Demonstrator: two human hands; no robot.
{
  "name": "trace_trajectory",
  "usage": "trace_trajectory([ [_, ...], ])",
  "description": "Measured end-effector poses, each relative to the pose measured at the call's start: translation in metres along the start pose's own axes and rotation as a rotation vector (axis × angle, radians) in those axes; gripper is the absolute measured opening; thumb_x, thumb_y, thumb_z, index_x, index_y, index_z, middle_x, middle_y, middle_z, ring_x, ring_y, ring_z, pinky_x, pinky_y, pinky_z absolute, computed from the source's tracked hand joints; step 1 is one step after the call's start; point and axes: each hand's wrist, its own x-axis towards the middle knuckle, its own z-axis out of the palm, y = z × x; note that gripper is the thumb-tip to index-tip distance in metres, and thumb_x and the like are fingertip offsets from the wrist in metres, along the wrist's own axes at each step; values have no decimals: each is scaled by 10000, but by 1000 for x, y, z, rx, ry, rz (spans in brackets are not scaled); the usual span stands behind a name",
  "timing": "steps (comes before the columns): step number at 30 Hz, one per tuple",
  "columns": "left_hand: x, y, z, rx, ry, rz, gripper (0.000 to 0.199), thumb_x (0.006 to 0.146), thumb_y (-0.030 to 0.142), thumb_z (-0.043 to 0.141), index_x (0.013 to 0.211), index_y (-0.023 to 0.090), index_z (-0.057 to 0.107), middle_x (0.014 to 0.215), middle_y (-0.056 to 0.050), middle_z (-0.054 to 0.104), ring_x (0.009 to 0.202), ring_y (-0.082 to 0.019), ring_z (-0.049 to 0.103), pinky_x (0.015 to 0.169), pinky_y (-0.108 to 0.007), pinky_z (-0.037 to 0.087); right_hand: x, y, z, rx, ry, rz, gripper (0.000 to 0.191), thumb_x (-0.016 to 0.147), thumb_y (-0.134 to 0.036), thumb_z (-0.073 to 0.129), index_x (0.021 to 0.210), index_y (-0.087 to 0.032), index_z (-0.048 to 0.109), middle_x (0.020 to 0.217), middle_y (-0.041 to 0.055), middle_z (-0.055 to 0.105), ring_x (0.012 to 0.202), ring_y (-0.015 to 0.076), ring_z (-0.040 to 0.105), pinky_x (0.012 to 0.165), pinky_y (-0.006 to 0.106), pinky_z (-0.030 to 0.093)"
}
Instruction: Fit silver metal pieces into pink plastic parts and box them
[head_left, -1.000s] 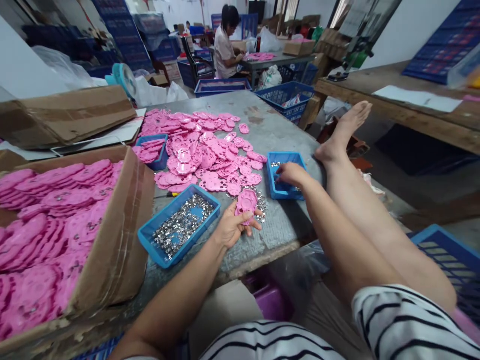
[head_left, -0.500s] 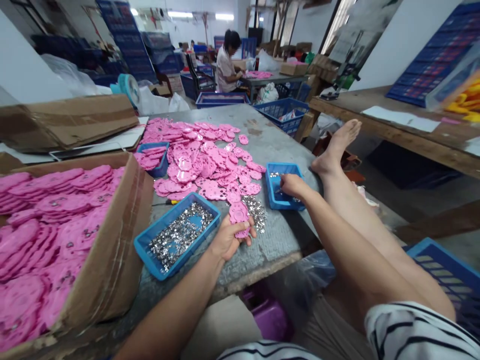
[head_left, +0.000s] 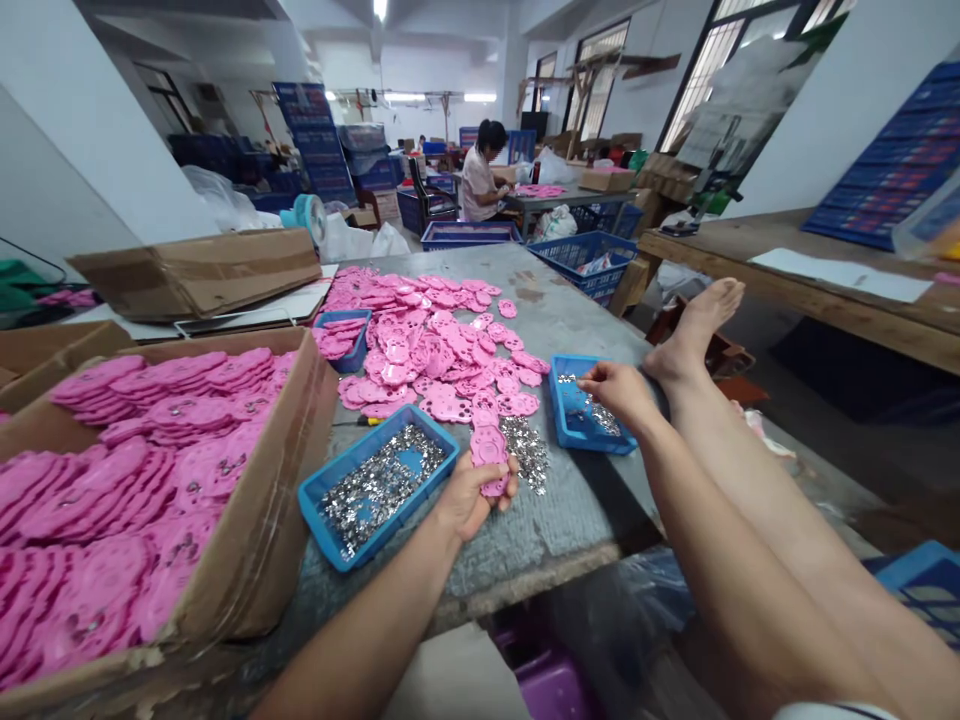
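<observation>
My left hand (head_left: 474, 492) is closed around a pink plastic piece (head_left: 489, 452), thumb on top, just above the table near its front edge. Over the smaller blue tray (head_left: 591, 446) on the right, my right hand (head_left: 621, 392) has its fingertips pinched together; whatever is between them is too small to make out. Small shiny metal parts (head_left: 603, 416) lie in that tray. A loose heap of metal parts (head_left: 526, 456) is beside the left hand, and a larger blue tray (head_left: 315, 522) of similar parts stands to its left.
Pink pieces (head_left: 427, 340) are piled across the table. At the left stands a cardboard box (head_left: 277, 500) stacked with more of them. A bare leg (head_left: 697, 390) stretches along the right side. Farther back, a person (head_left: 480, 180) sits at another table.
My right hand has risen from the bottom of the small tray to above it, fingers pinched. The left hand keeps its hold on the pink piece. The whole view has tilted upward.
</observation>
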Motion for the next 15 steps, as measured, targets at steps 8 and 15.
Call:
trace_trajectory([
  [8, 1, 0, 1, 8, 15, 16, 419, 553, 241, 767, 875, 158, 513, 692, 13, 617, 462, -85, 531, 334, -175, 358, -82, -41, 57, 578, -254, -15, 376, 557, -468, 775, 580, -197, 515, 491, -60, 503, 445, 88, 421, 465, 237, 352],
  [15, 3, -9, 4, 105, 97, 120, 434, 516, 306, 793, 816, 143, 526, 617, 19, 587, 454, -99, 548, 327, -177, 379, -108, -39, 56, -42, -268, -331, 145, 800, -198, 619, 655, -198, 632, 697, 18, 623, 662, 144, 574, 609, 256, 395],
])
